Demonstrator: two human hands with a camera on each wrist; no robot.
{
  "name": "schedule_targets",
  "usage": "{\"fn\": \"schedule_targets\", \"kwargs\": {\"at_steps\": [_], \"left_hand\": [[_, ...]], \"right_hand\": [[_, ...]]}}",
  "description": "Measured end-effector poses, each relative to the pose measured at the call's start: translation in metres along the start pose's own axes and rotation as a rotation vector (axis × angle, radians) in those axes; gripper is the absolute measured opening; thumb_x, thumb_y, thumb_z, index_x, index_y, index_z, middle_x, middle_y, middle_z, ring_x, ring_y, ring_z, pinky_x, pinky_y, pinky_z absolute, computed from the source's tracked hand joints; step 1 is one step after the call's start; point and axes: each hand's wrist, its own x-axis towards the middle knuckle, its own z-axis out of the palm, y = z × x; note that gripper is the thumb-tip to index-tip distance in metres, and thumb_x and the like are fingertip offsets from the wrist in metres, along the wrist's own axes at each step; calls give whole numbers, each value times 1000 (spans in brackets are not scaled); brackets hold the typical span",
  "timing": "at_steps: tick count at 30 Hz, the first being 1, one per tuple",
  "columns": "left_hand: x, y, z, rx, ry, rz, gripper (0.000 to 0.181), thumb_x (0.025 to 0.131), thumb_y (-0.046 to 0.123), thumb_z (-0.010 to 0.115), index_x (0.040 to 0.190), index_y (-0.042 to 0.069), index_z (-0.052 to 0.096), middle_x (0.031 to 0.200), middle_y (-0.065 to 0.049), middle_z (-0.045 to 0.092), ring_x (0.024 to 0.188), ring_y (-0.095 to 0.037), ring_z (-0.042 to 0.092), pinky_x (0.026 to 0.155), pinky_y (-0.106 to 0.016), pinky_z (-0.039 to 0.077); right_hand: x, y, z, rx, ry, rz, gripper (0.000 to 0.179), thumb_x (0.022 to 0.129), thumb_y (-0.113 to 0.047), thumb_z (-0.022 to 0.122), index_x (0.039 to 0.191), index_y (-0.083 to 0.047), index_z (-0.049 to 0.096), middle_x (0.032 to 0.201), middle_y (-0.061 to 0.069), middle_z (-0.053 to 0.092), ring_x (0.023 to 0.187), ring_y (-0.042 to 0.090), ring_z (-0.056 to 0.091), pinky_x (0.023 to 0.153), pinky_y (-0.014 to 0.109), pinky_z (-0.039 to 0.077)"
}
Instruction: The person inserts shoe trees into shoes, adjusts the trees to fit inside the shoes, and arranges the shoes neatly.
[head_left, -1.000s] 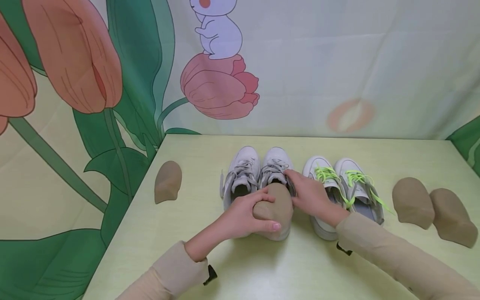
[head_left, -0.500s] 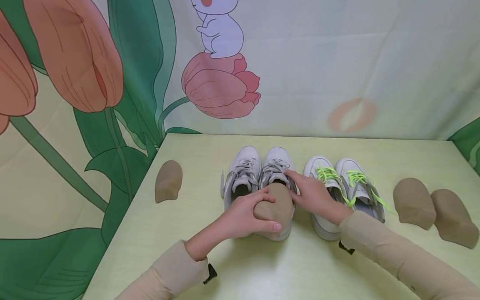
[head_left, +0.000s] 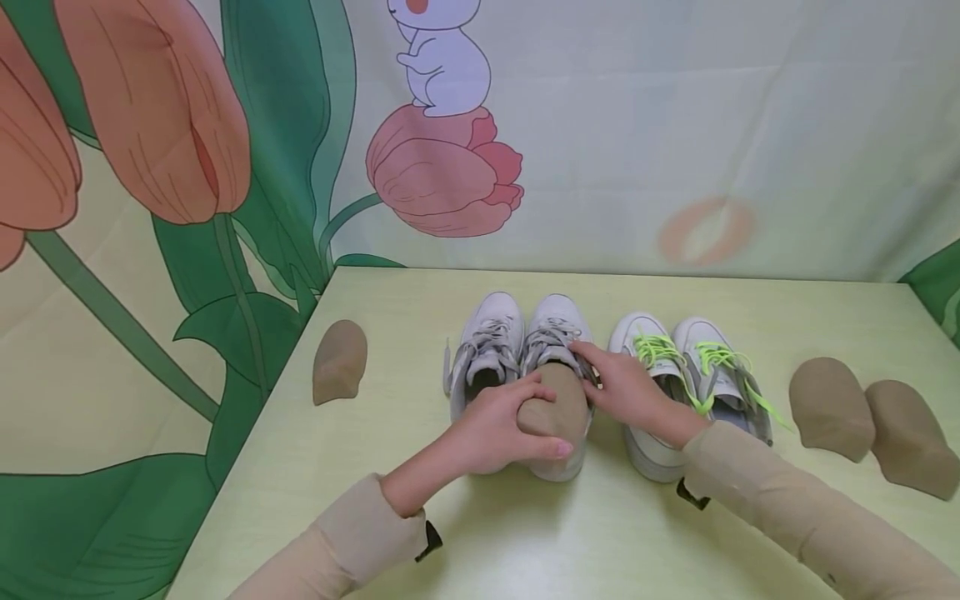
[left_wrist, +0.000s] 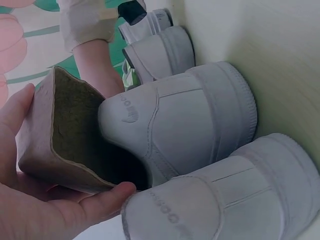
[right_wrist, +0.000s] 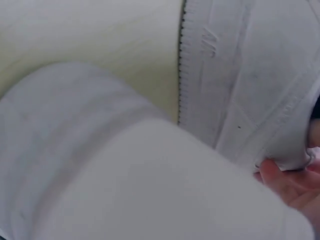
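"What lettering can we make out?"

"In the left wrist view we see raised lettering (left_wrist: 128, 103) on the heel of one grey-laced white shoe (head_left: 558, 317). It seems to include "OCO", though the dim, sideways angle leaves us unsure of the whole word. Its mate (head_left: 493, 321) bears similar letters. In the right wrist view we find a small raised mark (right_wrist: 209, 42) on the sole's side, too blurred for us to read."

"Where is the brown insert (head_left: 572, 408), and which way does it point?"

"We see it partly inside that shoe's opening, just behind the tongue. Its rounded end points forward, away from the person and toward the toe, and its long axis runs roughly along the shoe. Its hollow end faces back, above the heel."

"How do we find the hands?"

"The left hand (head_left: 491, 429) grasps the insert, thumb and fingers on opposite sides. The right hand (head_left: 626, 387) pinches the shoe's right edge, beside the laces."

"And what lies around them on the pale table (head_left: 405, 333)?"

"We see the neon-laced pair (head_left: 705, 358) just to the right, toes forward. A lone insert (head_left: 340, 364) lies near the left edge, rounded end forward; two further inserts (head_left: 831, 408) lie side by side at the right."
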Motion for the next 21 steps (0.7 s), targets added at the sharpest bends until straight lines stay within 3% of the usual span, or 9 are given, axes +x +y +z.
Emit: {"fn": "schedule_targets", "kwargs": {"at_steps": [3,5,8,11,12,17,21], "left_hand": [[1,2,-1,5,-9,-7,62,68,44,70,119,15,52,132,-3,46,114,-17,48,91,-33,40],[1,3,-1,18,-23,-8,62,68,45,70,119,15,52,132,-3,45,115,-18,48,91,-33,40],[2,5,-2,27,-44,-8,62,69,47,69,119,15,51,132,-3,45,116,-19,47,91,-34,40],[2,6,-2,29,-51,-8,62,69,48,69,120,16,51,130,-3,48,115,-18,47,91,-35,40],[2,6,-2,27,-49,-8,62,69,47,69,119,16,51,128,-2,49,114,-18,48,90,-34,41],[3,6,-3,25,-42,-12,62,68,46,70,119,16,51,123,-1,52,110,-16,50,88,-33,41],[4,5,-3,16,-42,-18,61,68,44,71,119,15,52,126,-1,51,110,-16,50,89,-33,41]], "right_hand": [[2,-2,-6,40,-86,15,47,79,-7,57,125,-3,46,80,10,61,49,10,40,49,23,36],[3,-3,-12,79,-142,22,48,80,-6,56,126,-3,44,92,12,62,54,11,43,53,25,39],[5,-3,-21,135,-186,21,46,81,-5,53,126,-4,45,111,15,58,75,20,58,65,33,47],[5,-2,-25,155,-181,18,40,85,-12,53,124,-4,49,125,15,51,105,28,55,80,41,47],[6,-1,-25,159,-173,24,39,86,-15,53,123,-4,49,125,15,51,107,30,54,81,42,47],[11,-2,-18,117,-108,70,42,86,-31,54,120,-5,52,119,13,56,97,26,59,77,38,48],[16,-2,-13,-23,-47,-1,34,86,-29,55,110,-5,57,98,8,64,80,18,60,69,34,48]]}}
